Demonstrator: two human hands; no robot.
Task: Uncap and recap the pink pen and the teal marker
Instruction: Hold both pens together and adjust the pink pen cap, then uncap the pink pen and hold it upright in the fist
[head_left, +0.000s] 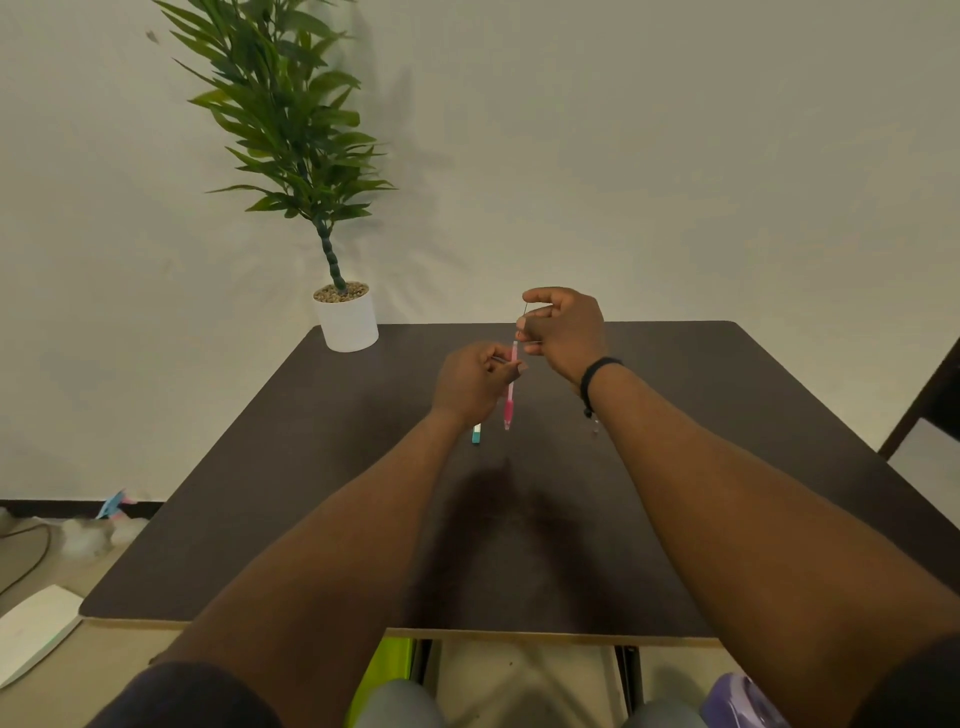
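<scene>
both hands raised above the middle of a dark table (675, 467). the left hand (475, 382) pinches the pink pen (510, 395) at mid-barrel, fingers closed on it; the pen hangs nearly upright, grip end pointing down, clear of the tabletop. the right hand (563, 330), just above and to the right, has its fingertips closed at the pen's upper end, with a thin dark piece showing above them; whether this is a cap cannot be told. the teal marker (476, 434) lies on the table below the left hand, mostly hidden by the wrist. a potted plant (345, 317) stands at the far left corner.
</scene>
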